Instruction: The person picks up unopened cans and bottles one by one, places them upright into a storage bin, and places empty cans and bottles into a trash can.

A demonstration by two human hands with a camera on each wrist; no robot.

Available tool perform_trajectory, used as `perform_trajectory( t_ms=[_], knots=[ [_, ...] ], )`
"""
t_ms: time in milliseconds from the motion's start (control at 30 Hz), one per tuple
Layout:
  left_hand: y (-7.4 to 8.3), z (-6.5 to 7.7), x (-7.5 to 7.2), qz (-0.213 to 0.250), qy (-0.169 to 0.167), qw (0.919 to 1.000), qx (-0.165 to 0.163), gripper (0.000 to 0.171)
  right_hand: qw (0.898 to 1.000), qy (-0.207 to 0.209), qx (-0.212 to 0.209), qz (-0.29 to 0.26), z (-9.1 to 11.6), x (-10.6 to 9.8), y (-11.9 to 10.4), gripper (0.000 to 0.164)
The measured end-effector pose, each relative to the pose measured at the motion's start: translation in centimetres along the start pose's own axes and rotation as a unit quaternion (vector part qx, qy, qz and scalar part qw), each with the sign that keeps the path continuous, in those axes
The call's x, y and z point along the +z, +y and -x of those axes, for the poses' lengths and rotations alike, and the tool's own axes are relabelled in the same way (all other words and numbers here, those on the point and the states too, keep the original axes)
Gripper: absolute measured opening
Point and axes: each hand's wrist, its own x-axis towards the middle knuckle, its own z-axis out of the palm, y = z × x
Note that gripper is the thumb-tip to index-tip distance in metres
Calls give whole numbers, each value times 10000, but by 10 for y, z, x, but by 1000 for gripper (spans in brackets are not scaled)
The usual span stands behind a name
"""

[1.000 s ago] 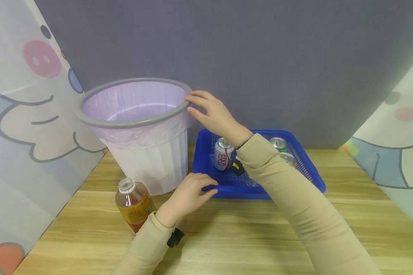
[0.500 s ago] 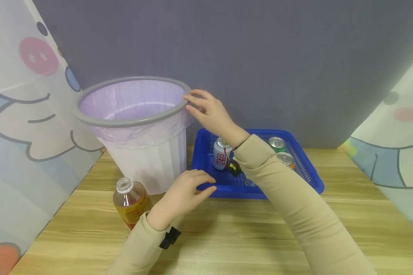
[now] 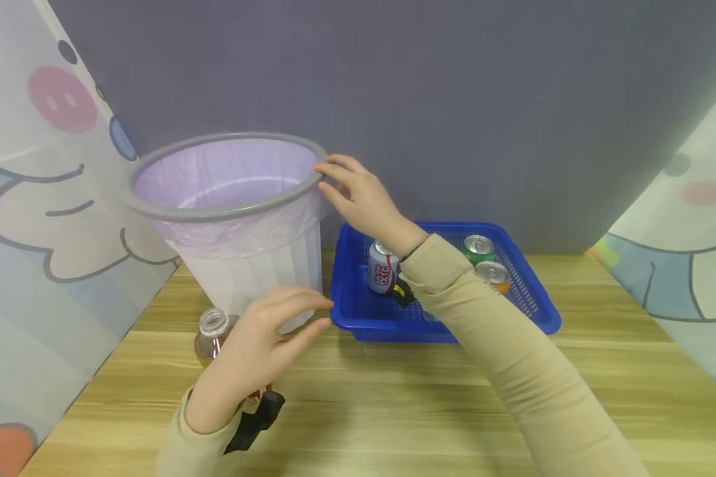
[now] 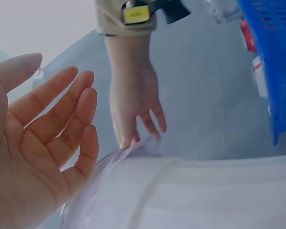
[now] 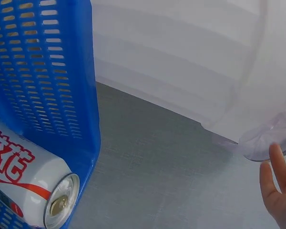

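A white trash bin [image 3: 256, 265] with a grey rim and a thin purple liner [image 3: 215, 175] stands at the left. My right hand [image 3: 364, 202] rests its fingertips on the right side of that rim; in the right wrist view its fingers [image 5: 279, 167] lie straight against the liner's edge. In front of the bin my left hand [image 3: 253, 348] hangs in the air with fingers extended and nothing between them. The left wrist view shows its palm [image 4: 28, 167] bare. Behind this hand, partly hidden, is an uncapped plastic bottle [image 3: 215, 328] of amber drink.
Right of the bin, a blue plastic basket [image 3: 394, 326] holds a white can [image 3: 382, 268], a green can [image 3: 478, 248] and an orange can [image 3: 493, 275]. My right forearm crosses above it and hides part of its inside. A grey panel [image 3: 453, 99] rises behind the wooden table [image 3: 394, 404].
My left hand has moved left and toward me, away from the basket's front edge, and now covers much of the bottle. The right hand keeps its place at the bin's rim.
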Motion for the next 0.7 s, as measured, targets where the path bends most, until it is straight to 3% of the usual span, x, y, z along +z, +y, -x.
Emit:
perform_trajectory(
  t_ms=[100, 233, 400, 600, 700],
  knots=[
    [0, 1, -6, 98, 108, 9999, 90, 15, 9991, 42, -199, 362, 0, -4, -1, 38],
    [-2, 3, -13, 97, 31, 9999, -65, 17, 9977, -70, -301, 598, -2, -11, -2, 36],
    [-6, 8, -22, 77, -200, 9980, -587, 23, 9968, -429, -180, 650, -7, -19, -6, 36],
    [-12, 14, -37, -60, -147, 9935, -1123, 20, 9933, -698, -268, 878, -11, -23, -8, 36],
    [-14, 17, -48, -20, -137, 9868, -1613, 19, 9909, -763, -421, 1029, -12, -24, -10, 35]
  ],
)
